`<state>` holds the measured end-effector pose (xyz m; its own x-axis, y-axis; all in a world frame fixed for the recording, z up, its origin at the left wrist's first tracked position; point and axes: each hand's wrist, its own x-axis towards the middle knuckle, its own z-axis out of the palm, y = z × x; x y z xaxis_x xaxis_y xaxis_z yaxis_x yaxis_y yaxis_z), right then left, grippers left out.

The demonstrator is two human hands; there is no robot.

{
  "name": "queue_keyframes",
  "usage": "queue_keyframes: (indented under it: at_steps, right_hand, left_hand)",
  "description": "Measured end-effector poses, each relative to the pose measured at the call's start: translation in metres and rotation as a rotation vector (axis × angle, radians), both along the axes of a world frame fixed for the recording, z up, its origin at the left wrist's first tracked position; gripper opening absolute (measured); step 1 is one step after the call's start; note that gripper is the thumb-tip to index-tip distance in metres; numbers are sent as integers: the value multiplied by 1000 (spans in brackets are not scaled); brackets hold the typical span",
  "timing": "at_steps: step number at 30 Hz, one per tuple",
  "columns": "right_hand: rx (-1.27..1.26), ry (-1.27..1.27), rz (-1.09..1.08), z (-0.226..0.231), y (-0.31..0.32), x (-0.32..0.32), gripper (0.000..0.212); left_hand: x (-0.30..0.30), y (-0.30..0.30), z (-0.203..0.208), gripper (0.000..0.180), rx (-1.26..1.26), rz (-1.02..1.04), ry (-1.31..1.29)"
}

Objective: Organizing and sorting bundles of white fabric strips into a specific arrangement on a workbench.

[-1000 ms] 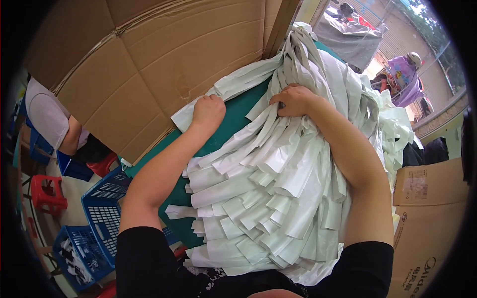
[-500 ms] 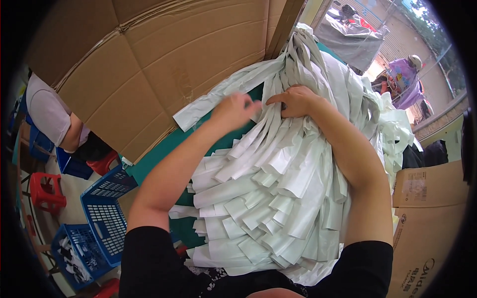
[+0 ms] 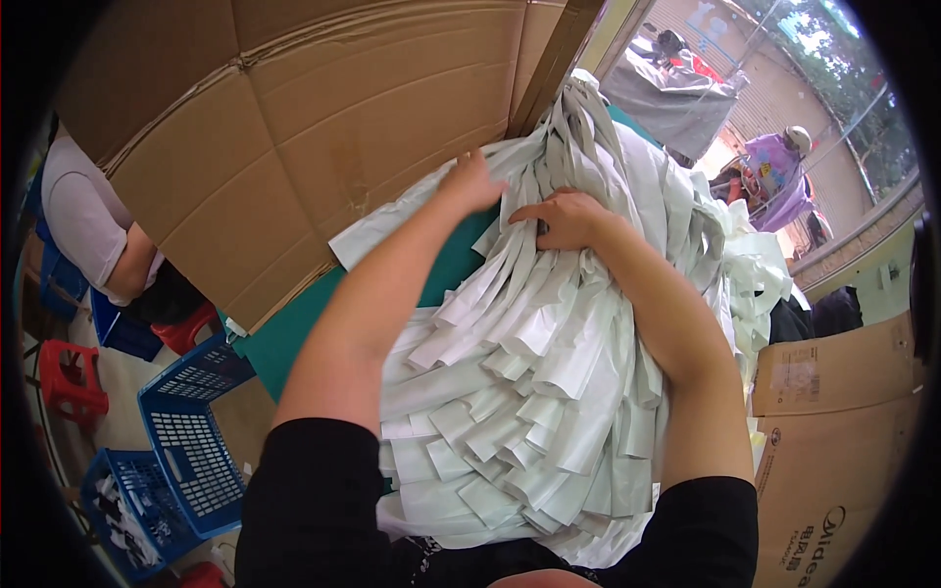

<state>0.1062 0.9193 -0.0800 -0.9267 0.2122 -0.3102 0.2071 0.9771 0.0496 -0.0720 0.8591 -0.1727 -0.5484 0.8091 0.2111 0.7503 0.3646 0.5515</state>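
Observation:
A large heap of long white strips [image 3: 564,353], flat and paper- or fabric-like, spreads over a green surface [image 3: 284,338] before me. The strips gather into a thick bundle toward the far end, and their loose ends fan toward my body. My right hand [image 3: 570,218] grips the bundle near its narrow part, forefinger pointing left. To its left, my left hand [image 3: 472,183] is over a long white strip [image 3: 377,220] that lies along the cardboard. Its thumb stands apart from the fingers; the fingertips are partly hidden, and whether they touch the strip is unclear.
A tall cardboard sheet [image 3: 323,118] stands at the far left, and a cardboard box [image 3: 833,461] at the right. Blue crates [image 3: 201,441], a red stool [image 3: 74,382] and another person's arm [image 3: 132,265] are at the left. A window [image 3: 774,127] is at the far right.
My left hand has moved up and away from me, to the long strip beside the cardboard. The right hand stays on the bundle. The whole view has shifted slightly.

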Motion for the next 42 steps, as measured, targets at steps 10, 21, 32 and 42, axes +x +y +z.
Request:
queue_keyframes:
  at_steps: [10, 21, 32, 42]
  right_hand:
    - [34, 161, 203, -43, 45, 14, 49]
    - [-56, 4, 39, -7, 4, 1, 53]
    - [-99, 52, 24, -15, 10, -6, 53]
    - [-71, 36, 56, -16, 4, -11, 52]
  left_hand:
    - [84, -5, 67, 30, 15, -168, -161]
    - [-19, -7, -8, 30, -231, 19, 157]
    - [-65, 17, 160, 40, -562, -299, 229]
    - [-4, -102, 16, 46, -387, -350, -345]
